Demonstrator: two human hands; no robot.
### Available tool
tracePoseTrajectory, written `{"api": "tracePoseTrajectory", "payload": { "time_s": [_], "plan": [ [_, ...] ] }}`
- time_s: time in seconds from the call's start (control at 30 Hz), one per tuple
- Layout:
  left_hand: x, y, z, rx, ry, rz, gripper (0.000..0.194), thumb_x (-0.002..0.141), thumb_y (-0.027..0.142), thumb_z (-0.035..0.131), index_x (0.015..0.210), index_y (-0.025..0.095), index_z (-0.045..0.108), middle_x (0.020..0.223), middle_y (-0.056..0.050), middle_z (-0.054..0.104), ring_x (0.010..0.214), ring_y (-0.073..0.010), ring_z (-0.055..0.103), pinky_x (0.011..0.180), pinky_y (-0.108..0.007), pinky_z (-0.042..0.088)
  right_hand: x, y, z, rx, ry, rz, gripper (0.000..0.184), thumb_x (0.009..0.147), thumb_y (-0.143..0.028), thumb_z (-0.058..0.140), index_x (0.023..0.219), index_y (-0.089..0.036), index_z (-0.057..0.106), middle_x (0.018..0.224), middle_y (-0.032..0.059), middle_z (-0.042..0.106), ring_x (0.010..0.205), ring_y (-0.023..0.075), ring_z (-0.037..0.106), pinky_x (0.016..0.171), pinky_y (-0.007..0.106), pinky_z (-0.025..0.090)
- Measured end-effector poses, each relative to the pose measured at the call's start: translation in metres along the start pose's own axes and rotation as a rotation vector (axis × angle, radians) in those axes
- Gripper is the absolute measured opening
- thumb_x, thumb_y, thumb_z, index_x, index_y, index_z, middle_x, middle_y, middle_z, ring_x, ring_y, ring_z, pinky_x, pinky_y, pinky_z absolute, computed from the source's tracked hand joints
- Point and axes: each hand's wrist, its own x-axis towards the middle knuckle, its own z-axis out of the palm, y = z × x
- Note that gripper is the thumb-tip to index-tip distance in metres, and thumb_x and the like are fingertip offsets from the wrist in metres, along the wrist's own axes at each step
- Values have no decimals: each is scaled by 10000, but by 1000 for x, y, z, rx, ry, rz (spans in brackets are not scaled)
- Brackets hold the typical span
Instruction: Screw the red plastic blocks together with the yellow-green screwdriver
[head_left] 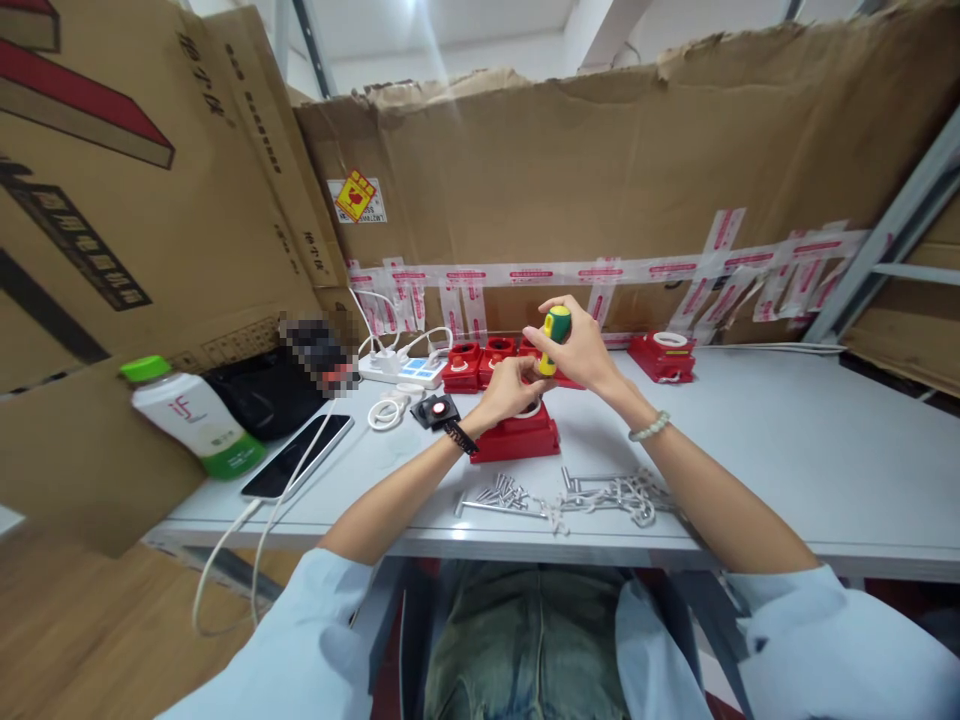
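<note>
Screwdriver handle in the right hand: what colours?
Green and yellow. The screwdriver handle shows in the head view, gripped by the right hand.

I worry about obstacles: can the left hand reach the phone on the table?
Probably yes: the phone lies left of the left hand, with only bare table and a white cable between.

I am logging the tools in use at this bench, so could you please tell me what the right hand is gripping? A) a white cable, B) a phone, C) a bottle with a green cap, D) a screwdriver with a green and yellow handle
D: the right hand is closed around the green and yellow screwdriver handle, held upright above the red block.
</note>
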Motion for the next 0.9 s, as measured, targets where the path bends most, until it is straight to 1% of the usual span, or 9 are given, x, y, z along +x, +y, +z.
{"api": "tracePoseTrajectory", "payload": {
  "time_s": [0.1, 0.23, 0.3, 0.4, 0.53, 0.6, 0.7, 0.77, 0.9],
  "plan": [
    [0, 2, 1, 8, 46, -5, 252, 707, 330, 744, 669, 134, 592, 630, -5, 640, 587, -130, 569, 566, -229, 398, -1, 0, 1, -6, 12, -14, 301, 738, -416, 675, 929, -220, 552, 776, -2, 613, 668, 173, 566, 711, 334, 466],
    [-2, 4, -4, -49, -53, 65, 182, 783, 305, 672, 796, 125, 652, 814, -50, 712, 740, -163, 637, 684, -250, 453, 0, 0, 1, 3, 25, -22, 271, 752, -404, 664, 914, -216, 556, 788, 1, 619, 664, 166, 559, 718, 326, 463],
    [-3, 4, -6, -63, -89, 45, 165, 803, 280, 637, 809, 118, 669, 821, -59, 720, 728, -164, 643, 687, -256, 460, 0, 1, 1, 8, 27, -18, 280, 754, -409, 662, 922, -214, 553, 793, 5, 620, 668, 169, 560, 719, 329, 461],
    [-2, 3, -4, -68, -40, -18, 163, 765, 272, 675, 733, 115, 646, 716, -48, 699, 625, -144, 619, 627, -248, 447, 0, 2, 1, 12, 25, -5, 316, 749, -427, 669, 946, -213, 546, 778, 5, 612, 665, 176, 557, 714, 337, 458],
    [-1, 3, 0, -54, 47, -23, 284, 700, 341, 760, 682, 131, 570, 646, -27, 650, 603, -141, 593, 593, -242, 431, 0, 0, 1, -4, 35, -4, 320, 747, -424, 675, 950, -215, 545, 757, -1, 594, 666, 181, 556, 702, 335, 451],
    [-1, 4, -2, -43, 28, 23, 280, 724, 363, 745, 764, 126, 603, 755, -53, 684, 694, -163, 623, 660, -264, 466, -1, -1, 0, -10, 39, -16, 302, 753, -418, 670, 939, -214, 548, 771, 2, 598, 682, 182, 563, 710, 335, 448],
    [-2, 6, -9, -73, -99, 94, 222, 803, 310, 667, 913, 118, 653, 946, -94, 716, 851, -192, 658, 784, -298, 497, -1, -1, -1, -14, 38, -14, 295, 761, -424, 659, 933, -211, 551, 784, 7, 609, 693, 184, 566, 719, 338, 445],
    [-2, 6, -13, -103, -144, 55, 157, 818, 240, 628, 884, 103, 668, 887, -92, 728, 796, -182, 669, 751, -292, 509, -1, -2, -1, -13, 40, -7, 307, 762, -433, 653, 944, -210, 547, 785, 7, 610, 689, 182, 561, 719, 340, 444],
    [-1, 5, -14, -101, -80, 7, 68, 777, 162, 641, 768, 100, 669, 746, -69, 724, 678, -151, 665, 663, -256, 511, -1, 0, -2, 1, 48, 20, 338, 751, -441, 654, 965, -212, 527, 816, 15, 610, 701, 182, 558, 721, 341, 446]
  ]
}}
